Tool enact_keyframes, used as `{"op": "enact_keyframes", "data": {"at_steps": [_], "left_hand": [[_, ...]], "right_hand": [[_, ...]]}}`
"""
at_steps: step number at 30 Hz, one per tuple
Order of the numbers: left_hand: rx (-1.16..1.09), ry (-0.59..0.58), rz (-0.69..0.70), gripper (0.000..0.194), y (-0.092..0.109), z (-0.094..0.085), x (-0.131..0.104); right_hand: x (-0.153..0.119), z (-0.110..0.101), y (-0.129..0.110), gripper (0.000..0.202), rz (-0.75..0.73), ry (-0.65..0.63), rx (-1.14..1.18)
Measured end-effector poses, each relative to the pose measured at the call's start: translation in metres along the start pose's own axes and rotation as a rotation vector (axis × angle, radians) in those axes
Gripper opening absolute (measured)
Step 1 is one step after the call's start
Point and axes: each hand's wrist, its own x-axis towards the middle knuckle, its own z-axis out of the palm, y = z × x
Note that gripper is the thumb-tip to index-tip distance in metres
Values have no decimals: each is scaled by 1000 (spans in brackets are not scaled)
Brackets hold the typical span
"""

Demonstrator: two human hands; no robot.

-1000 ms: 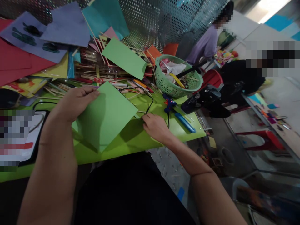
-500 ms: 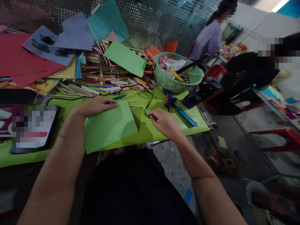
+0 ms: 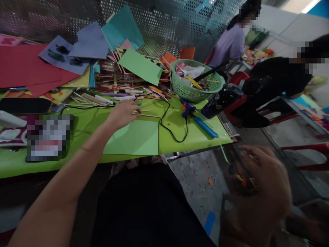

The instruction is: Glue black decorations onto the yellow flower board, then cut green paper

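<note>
My left hand [image 3: 125, 114] reaches over the far edge of a light green paper sheet [image 3: 136, 139], its fingers curled down on a thin wooden stick [image 3: 151, 115]. Another stick end lies just beside it. My right hand [image 3: 264, 175] is out past the table's right edge, blurred by motion, its fingers loosely apart and nothing visible in them. A narrow green paper strip [image 3: 224, 153] hangs in the air by the table edge, apart from that hand. A dark blue glue gun [image 3: 187, 108] and a blue-handled cutter [image 3: 205, 127] lie to the right of the sheet.
A green basket [image 3: 192, 92] of scraps stands at the back right beside a dark tumbler [image 3: 218, 103]. Pens, sticks and coloured papers [image 3: 140, 65] crowd the back. A phone [image 3: 50, 137] lies left. A black cord [image 3: 169, 132] loops across the table [image 3: 87, 133]. Two people sit beyond.
My right hand has swung right, off the table, and the green strip has left its fingers. The sheet has turned straighter. My left hand has moved from the sheet onto the sticks.
</note>
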Motion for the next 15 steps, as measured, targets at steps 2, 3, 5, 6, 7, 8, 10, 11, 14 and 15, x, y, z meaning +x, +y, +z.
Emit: {"op": "enact_keyframes", "data": {"at_steps": [2,3,5,6,7,8,10,11,14,15], "left_hand": [[74,13,-63,27,-12,-8,-5],[105,11,-90,27,-18,-13,-10],[125,25,-138,29,-25,-20,-25],[112,43,-150,32,-27,-22,-34],[84,76,-162,35,-27,-23,-45],[41,103,-161,36,-26,-22,-56],[-74,131,-124,37,-21,-14,-78],[-124,113,-97,39,-17,-8,-89],[-68,45,-84,41,-5,12,-116],[-30,43,-93,41,-1,17,-123]], "right_hand": [[16,10,-30,18,-120,66,106],[27,18,-49,17,-182,63,177],[52,36,-91,17,-335,25,277],[65,47,-113,18,-414,-27,292],[78,59,-133,20,-490,-81,303],[90,72,-152,21,-547,-126,322],[110,97,-183,22,-627,-201,338],[117,109,-196,21,-647,-226,316],[132,137,-221,22,-664,-320,167],[135,143,-226,23,-667,-343,113]]}}
